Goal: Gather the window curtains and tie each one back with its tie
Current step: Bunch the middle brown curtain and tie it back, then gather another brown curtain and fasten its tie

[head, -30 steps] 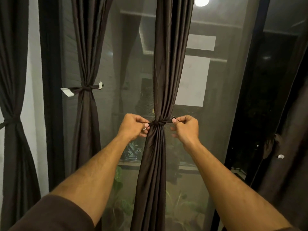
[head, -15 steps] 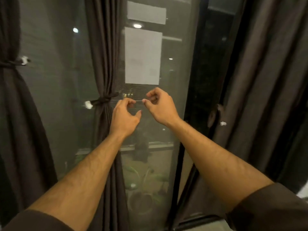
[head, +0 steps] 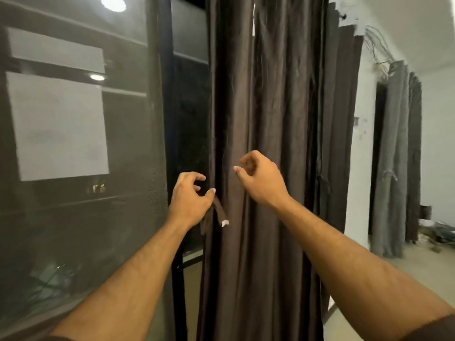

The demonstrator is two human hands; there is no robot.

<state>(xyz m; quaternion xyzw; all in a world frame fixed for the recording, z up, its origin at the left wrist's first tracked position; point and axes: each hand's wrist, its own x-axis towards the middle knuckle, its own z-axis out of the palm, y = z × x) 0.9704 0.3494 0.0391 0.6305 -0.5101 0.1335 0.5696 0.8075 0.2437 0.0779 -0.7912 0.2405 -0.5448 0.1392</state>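
At the window's right edge, a person reaches both hands to a loose brown curtain [head: 266,168]. Left hand [head: 189,203] and right hand [head: 261,180] hang half-curled, gripping nothing; the tie [head: 219,215] dangles just beside the left thumb. Best to sweep in every fold first, then wrap. Window frame [head: 160,119] stands left; grey curtains [head: 396,156] hang well right.
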